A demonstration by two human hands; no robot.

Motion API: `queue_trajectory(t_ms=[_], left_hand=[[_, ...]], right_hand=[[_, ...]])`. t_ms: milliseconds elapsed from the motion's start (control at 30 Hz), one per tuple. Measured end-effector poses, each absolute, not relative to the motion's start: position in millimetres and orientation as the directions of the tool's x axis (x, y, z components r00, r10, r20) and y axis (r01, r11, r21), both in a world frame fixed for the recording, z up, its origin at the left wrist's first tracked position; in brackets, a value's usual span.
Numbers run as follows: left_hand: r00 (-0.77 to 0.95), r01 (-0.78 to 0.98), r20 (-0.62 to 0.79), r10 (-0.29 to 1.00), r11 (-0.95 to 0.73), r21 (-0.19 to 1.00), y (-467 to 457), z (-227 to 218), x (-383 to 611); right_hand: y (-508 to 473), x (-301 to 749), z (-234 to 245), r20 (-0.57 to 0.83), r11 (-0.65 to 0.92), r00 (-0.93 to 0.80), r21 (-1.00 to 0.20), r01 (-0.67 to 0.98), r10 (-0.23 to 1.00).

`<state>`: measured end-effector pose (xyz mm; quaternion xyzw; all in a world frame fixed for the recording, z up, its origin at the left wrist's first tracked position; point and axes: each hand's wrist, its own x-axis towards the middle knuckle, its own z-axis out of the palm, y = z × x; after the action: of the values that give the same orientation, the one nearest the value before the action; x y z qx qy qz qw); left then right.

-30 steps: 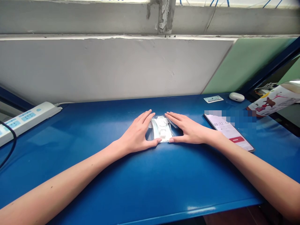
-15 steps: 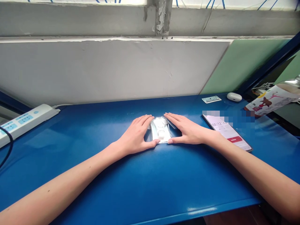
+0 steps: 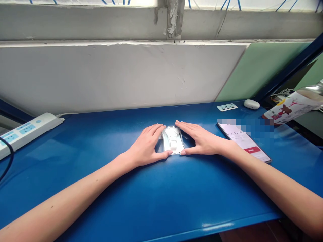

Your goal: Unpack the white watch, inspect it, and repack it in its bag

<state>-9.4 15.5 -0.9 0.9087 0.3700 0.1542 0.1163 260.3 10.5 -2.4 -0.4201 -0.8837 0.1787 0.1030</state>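
Observation:
A small clear plastic packet [image 3: 173,138] with white contents lies flat on the blue table [image 3: 161,195], between my hands. A round shape shows in its far half and a small squarish one in its near half; what exactly it holds I cannot make out. My left hand [image 3: 148,143] rests at the packet's left side, fingertips by the far corner and thumb at the near corner. On the other side, my right hand [image 3: 199,139] mirrors it, thumb at the near right corner. Both hands have fingers stretched out and thumbs spread, framing the packet without closing on it.
A phone [image 3: 244,141] with a running timer lies right of my right hand. Behind it are a card [image 3: 227,107], a white earbud case [image 3: 251,104] and a tilted bottle [image 3: 290,107]. A white power strip [image 3: 30,129] with a dark cable lies at the left.
My right fingertips have shifted very slightly left over the packet's far edge. My left hand and the packet stay in place.

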Motion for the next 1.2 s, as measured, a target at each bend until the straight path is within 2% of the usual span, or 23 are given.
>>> queue_trajectory(t_ms=[633, 833, 1067, 1200], left_hand=[[0.665, 0.655, 0.197, 0.720, -0.690, 0.308, 14, -3, -11], [0.662, 0.645, 0.242, 0.709, -0.704, 0.296, 13, -5, -12], [0.628, 0.664, 0.236, 0.741, -0.669, 0.334, 15, -7, -11], [0.588, 0.689, 0.243, 0.772, -0.635, 0.349, 16, -7, -10]], right_hand=[[9, 258, 0, -0.009, 0.554, -0.604, -0.387, 0.737, 0.797], [8, 257, -1, 0.118, 0.608, -0.612, -0.360, 0.708, 0.782], [8, 254, 4, 0.264, 0.543, -0.479, -0.294, 0.787, 0.837], [6, 253, 8, 0.246, 0.577, -0.522, -0.363, 0.732, 0.817]])
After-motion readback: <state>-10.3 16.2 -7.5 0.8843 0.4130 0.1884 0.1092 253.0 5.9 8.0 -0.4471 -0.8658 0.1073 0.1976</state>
